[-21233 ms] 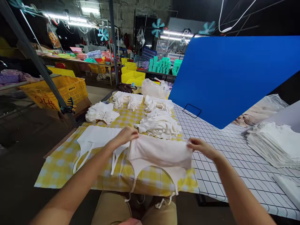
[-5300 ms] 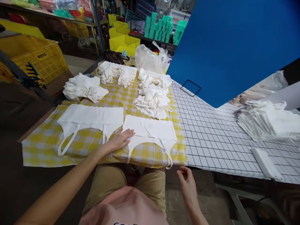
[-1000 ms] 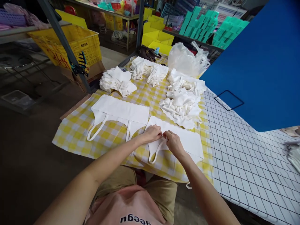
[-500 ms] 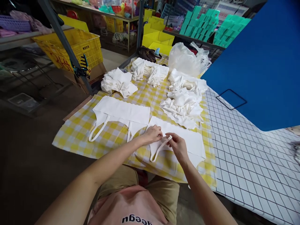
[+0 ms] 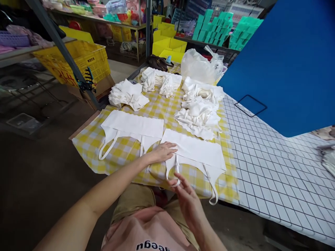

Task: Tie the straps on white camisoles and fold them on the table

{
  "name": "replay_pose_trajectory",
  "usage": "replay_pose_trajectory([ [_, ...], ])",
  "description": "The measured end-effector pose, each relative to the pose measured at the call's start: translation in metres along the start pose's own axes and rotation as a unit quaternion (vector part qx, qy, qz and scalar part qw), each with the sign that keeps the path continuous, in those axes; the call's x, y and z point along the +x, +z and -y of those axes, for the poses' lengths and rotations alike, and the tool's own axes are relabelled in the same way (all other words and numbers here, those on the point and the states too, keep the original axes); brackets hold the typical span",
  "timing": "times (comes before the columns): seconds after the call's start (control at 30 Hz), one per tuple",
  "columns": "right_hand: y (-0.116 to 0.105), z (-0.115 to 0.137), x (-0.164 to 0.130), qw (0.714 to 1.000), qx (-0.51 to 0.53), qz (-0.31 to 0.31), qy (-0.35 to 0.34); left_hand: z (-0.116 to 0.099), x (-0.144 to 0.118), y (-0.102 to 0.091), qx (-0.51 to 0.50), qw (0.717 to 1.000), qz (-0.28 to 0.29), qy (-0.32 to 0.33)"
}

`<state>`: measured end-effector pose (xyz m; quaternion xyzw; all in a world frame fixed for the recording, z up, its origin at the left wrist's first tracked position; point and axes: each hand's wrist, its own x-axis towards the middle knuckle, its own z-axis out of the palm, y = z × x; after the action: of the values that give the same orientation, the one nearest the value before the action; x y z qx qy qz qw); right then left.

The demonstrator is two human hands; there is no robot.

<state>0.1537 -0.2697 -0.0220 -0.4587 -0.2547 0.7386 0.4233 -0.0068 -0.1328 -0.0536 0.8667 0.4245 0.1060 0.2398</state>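
Two white strappy camisole tops lie side by side on the yellow checked cloth, straps toward me. My left hand [image 5: 164,152] rests flat with fingers stretched on the upper left part of the right camisole [image 5: 199,149]. Lower down, my right hand [image 5: 184,190] has its fingertips at the end loop of that top's left shoulder strap [image 5: 177,164], drawing it toward me. The other shoulder strap [image 5: 214,193] hangs over the table's front edge. To the left, the second camisole [image 5: 133,124] is spread out with no hand on it.
Piles of folded white garments [image 5: 128,94] lie farther back on the checked cloth [image 5: 169,109], near a white plastic bag [image 5: 195,66] and a dark handbag [image 5: 158,62]. A blue board [image 5: 277,69] juts in at right over a grid-patterned surface [image 5: 264,167]. A yellow crate [image 5: 96,62] stands left.
My right hand has moved down toward me with the strap, which now lies straighter. My left hand has flattened onto the camisole. The right strap now shows over the edge.
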Motion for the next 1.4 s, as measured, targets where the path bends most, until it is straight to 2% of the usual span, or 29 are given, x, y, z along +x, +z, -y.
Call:
replay_pose_trajectory([
  [0.13, 0.004, -0.034, -0.018, 0.997, 0.061, -0.024, 0.031, 0.0, -0.009, 0.006, 0.013, 1.0, 0.001, -0.006],
  [0.23, -0.001, -0.049, -0.023, 0.995, 0.089, -0.04, 0.019, -0.002, -0.012, 0.002, 0.004, 1.0, -0.007, -0.019],
  [0.33, -0.018, -0.042, -0.019, 0.998, 0.006, -0.061, -0.015, -0.001, -0.006, -0.009, -0.025, 0.997, -0.04, -0.058],
  [0.4, -0.039, -0.018, -0.008, 0.986, -0.122, -0.096, -0.064, 0.003, 0.003, -0.016, -0.023, 0.989, -0.086, -0.122],
  [0.47, -0.066, 0.021, 0.012, 0.938, -0.271, -0.164, -0.143, 0.008, 0.014, -0.023, 0.016, 0.97, -0.132, -0.204],
  [0.53, -0.095, 0.065, 0.037, 0.852, -0.419, -0.247, -0.196, 0.013, 0.027, -0.028, 0.071, 0.947, -0.15, -0.276],
  [0.6, -0.12, 0.105, 0.064, 0.758, -0.537, -0.345, -0.131, 0.016, 0.039, -0.03, 0.108, 0.93, -0.135, -0.324],
  [0.67, -0.135, 0.133, 0.087, 0.732, -0.56, -0.376, -0.097, 0.018, 0.05, -0.032, 0.112, 0.92, -0.113, -0.357],
  [0.7, -0.14, 0.142, 0.097, 0.73, -0.563, -0.379, -0.082, 0.019, 0.054, -0.032, 0.103, 0.918, -0.104, -0.369],
  [0.8, -0.143, 0.152, 0.121, 0.739, -0.565, -0.364, -0.047, 0.023, 0.064, -0.035, 0.062, 0.917, -0.078, -0.386],
  [0.93, -0.141, 0.153, 0.138, 0.767, -0.551, -0.329, -0.019, 0.033, 0.071, -0.038, 0.022, 0.922, -0.054, -0.382],
  [1.03, -0.141, 0.156, 0.139, 0.805, -0.517, -0.291, -0.007, 0.036, 0.071, -0.037, -0.001, 0.93, -0.061, -0.362],
  [1.13, -0.142, 0.163, 0.132, 0.852, -0.467, -0.237, 0.008, 0.034, 0.069, -0.039, -0.021, 0.936, -0.088, -0.339],
  [1.2, -0.141, 0.171, 0.125, 0.873, -0.441, -0.211, 0.006, 0.03, 0.07, -0.045, -0.034, 0.94, -0.112, -0.321],
  [1.3, -0.135, 0.192, 0.113, 0.904, -0.383, -0.183, -0.054, 0.025, 0.073, -0.067, -0.053, 0.943, -0.156, -0.289],
  [1.37, -0.129, 0.209, 0.1, 0.914, -0.338, -0.174, -0.143, 0.021, 0.074, -0.088, -0.1, 0.941, -0.221, -0.237],
  [1.4, -0.125, 0.218, 0.092, 0.91, -0.323, -0.173, -0.193, 0.018, 0.073, -0.099, -0.136, 0.934, -0.261, -0.201],
])
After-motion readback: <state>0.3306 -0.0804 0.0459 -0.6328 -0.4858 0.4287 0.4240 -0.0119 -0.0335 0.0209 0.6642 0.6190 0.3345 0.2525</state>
